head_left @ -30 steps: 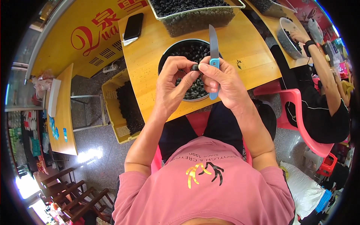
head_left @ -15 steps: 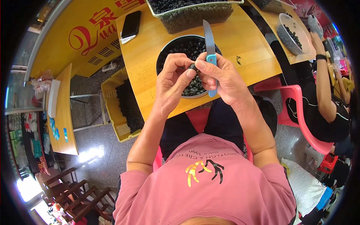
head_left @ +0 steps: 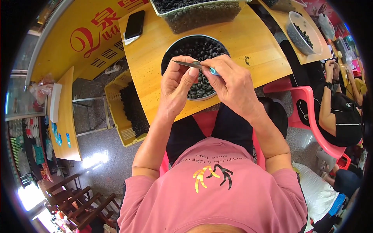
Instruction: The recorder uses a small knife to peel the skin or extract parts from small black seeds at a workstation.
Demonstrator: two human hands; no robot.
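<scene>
The piece (head_left: 196,62) sat at the meeting point of the two hands, pinched between the left hand's (head_left: 175,83) thumb and forefinger, above the bowl (head_left: 166,61). The right hand (head_left: 233,79) was clasped round the handle of the knife (head_left: 187,64), whose blade lay across the left fingertips, tip pointing left, against or just beside the piece; which of the two, I could not tell.

The piece looked light, firm and smooth, likely to roll or slip if pinched off-centre, so a hold on its two sides, with the finger pads clear of the edge, seemed best. The knife looked stiff and easy to lift, safest held by its handle alone.

Below the grip, the bowl held many more dark pieces, its mouth partly hidden by both hands. Beyond it on the table (head_left: 258,40) stood the full tub (head_left: 200,19); the phone (head_left: 135,24) lay ahead and to the left of the grip, some crumbs (head_left: 247,60) just to its right. The crate (head_left: 112,103) was lower left. Well off to the right were a far bowl (head_left: 295,44), a chair (head_left: 312,116) and a co-worker's hands (head_left: 331,70). The blade itself was the nearest obstacle, close to the left thumb
</scene>
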